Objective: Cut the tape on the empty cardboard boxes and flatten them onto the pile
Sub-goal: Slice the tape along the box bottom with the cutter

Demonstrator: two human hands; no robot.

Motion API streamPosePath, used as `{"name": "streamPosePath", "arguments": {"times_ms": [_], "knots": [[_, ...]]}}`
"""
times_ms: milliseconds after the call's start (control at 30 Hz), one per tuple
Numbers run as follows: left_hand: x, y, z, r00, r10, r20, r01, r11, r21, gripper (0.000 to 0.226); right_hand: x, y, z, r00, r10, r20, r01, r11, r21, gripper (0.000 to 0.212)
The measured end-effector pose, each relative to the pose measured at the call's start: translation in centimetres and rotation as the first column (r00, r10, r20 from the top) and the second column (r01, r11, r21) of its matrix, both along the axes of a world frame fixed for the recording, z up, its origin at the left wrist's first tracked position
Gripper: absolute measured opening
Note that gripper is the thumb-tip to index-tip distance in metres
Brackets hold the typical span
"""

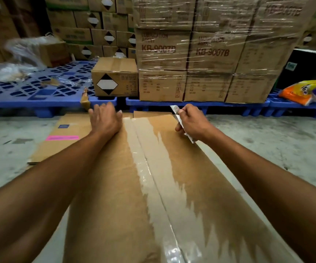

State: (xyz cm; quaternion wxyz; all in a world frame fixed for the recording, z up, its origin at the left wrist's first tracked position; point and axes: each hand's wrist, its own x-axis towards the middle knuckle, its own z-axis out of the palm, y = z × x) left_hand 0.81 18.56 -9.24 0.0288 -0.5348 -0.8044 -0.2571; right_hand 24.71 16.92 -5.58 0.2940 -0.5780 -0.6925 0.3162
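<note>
A large brown cardboard box (200, 186) fills the near floor, its top flaps joined by a strip of clear tape (149, 177) running away from me along the centre seam. My left hand (105, 120) lies flat, fingers spread, on the left flap near the box's far end. My right hand (191, 122) is closed around a silver box cutter (176, 111), blade end pointing up and away, held over the right flap near the far edge. To the left, flattened cardboard (58, 141) with a pink label lies on the floor.
Blue plastic pallets (39, 92) line the far side. One holds a small sealed box (115, 78) and plastic wrap; another carries shrink-wrapped cartons (206, 52). An orange bag (307, 92) lies at the right. Grey concrete floor (267, 141) flanks the box.
</note>
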Motion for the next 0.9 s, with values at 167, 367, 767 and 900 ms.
{"name": "streamPosePath", "arguments": {"times_ms": [167,367,767,900], "knots": [[3.7,-5.9,0.9,0.877,-0.477,-0.058,0.453,0.861,-0.233,0.053,-0.8,-3.8,0.3,0.977,0.066,0.204,-0.057,0.997,-0.049,0.013],[7.0,-10.1,-0.1,0.729,-0.682,-0.053,0.574,0.653,-0.494,0.09,1.6,-7.6,1.3,0.912,0.062,0.404,-0.041,0.997,-0.061,0.021],[-1.2,-13.2,0.3,0.729,-0.54,-0.422,0.504,0.839,-0.203,0.074,2.8,-13.5,-0.6,0.964,0.222,0.146,-0.217,0.975,-0.048,0.026],[-3.4,-15.0,0.2,0.772,-0.524,-0.36,0.478,0.852,-0.213,0.066,0.1,-12.8,-1.0,0.94,0.292,0.175,-0.292,0.956,-0.029,0.024]]}}
